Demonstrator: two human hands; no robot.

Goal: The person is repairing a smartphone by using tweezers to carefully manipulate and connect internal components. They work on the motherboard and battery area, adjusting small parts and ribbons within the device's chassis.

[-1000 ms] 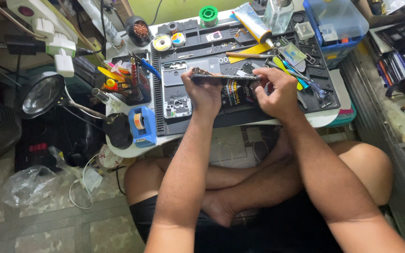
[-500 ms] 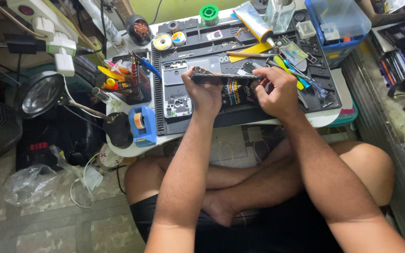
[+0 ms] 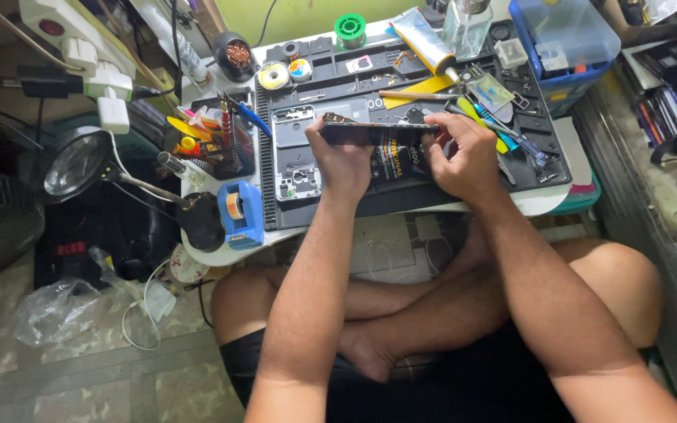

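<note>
Hands are closed on a dark phone point(image 3: 378, 133), held edge-up just above the black mat point(image 3: 464, 192). The left hand point(image 3: 342, 160) is clamped on the phone's left end, fingers wrapped over its top edge. The right hand point(image 3: 464, 157) is gripped around the right end, thumb pressed to the near side. Phone is kept level, long axis running left to right, over the middle of the mat.

Directly behind the left hand a grey phone frame point(image 3: 295, 153) is laid flat on the mat. Behind the right hand a yellow pry card point(image 3: 425, 84), a brush point(image 3: 413, 95) and several small tools point(image 3: 503, 129) are scattered, partly overlapping. At the mat's far edge a tube point(image 3: 425, 39), a glass bottle point(image 3: 465, 23) and a green spool point(image 3: 349, 30) are seen. A blue bin point(image 3: 566, 39) is set at the far right corner.

Left of the mat a tool rack point(image 3: 221, 137) is stood, with a blue tape dispenser point(image 3: 240, 211) just beside the near corner. A magnifier lamp point(image 3: 76, 160) is positioned well apart to the left. Crossed bare legs are seen below the table point(image 3: 546, 205).
</note>
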